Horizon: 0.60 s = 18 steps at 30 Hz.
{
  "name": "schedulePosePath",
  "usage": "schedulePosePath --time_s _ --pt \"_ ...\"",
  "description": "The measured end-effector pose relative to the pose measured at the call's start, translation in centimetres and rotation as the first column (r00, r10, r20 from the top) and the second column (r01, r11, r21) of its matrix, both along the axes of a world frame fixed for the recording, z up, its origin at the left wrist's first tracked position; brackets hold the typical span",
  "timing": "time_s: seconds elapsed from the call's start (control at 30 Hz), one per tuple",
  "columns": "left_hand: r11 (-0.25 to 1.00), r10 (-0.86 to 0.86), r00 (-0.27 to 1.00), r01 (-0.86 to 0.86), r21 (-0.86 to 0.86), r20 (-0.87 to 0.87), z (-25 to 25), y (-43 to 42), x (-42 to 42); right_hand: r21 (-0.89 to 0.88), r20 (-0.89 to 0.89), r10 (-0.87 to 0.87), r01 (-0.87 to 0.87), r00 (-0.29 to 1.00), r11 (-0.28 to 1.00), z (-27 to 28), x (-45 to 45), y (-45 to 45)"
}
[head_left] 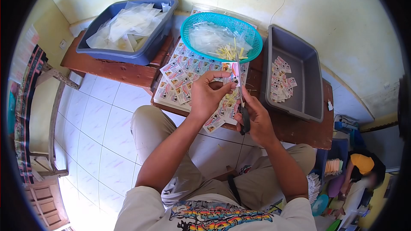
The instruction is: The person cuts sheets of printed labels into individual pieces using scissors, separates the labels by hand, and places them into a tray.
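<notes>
Near the centre of the frame, the left hand (209,96) pinches a small printed label (229,69) between thumb and fingers, its far end sticking out past the fingertips. The right hand (257,119) grips the scissors (245,120) by the black handles, the blades pointing to the top of the frame along the label's right edge. I cannot tell how far the blades are parted.

To trim well here, the left hand should keep the label flat and taut, its fingertips to the left of the cutting line. It would be better to turn the paper to the blades than to twist the right wrist, and to use one long, even stroke so that the edge comes out straight and the print stays whole.

Working over the bench (309,131) helps catch the offcuts. Loose sheets (174,73) lie left of the hands, the teal basket (183,33) above them, and the grey tub (303,62) with cut labels (281,86) at the right.
</notes>
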<state>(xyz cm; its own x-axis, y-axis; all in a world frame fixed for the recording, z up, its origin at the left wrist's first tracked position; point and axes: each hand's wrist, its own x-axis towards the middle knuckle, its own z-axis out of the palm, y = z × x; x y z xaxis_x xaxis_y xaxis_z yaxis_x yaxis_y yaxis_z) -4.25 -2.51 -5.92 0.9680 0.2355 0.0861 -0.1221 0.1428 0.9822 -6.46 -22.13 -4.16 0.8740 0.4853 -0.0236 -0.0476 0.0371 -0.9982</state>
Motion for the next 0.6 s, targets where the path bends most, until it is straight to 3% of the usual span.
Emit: schedulePosePath --time_s 0.6 --pt "1.0 -0.026 0.997 0.027 0.013 -0.07 1.3 0.2 -0.4 -0.013 -0.016 0.009 -0.009 1.0 1.0 0.2 0.0 -0.2"
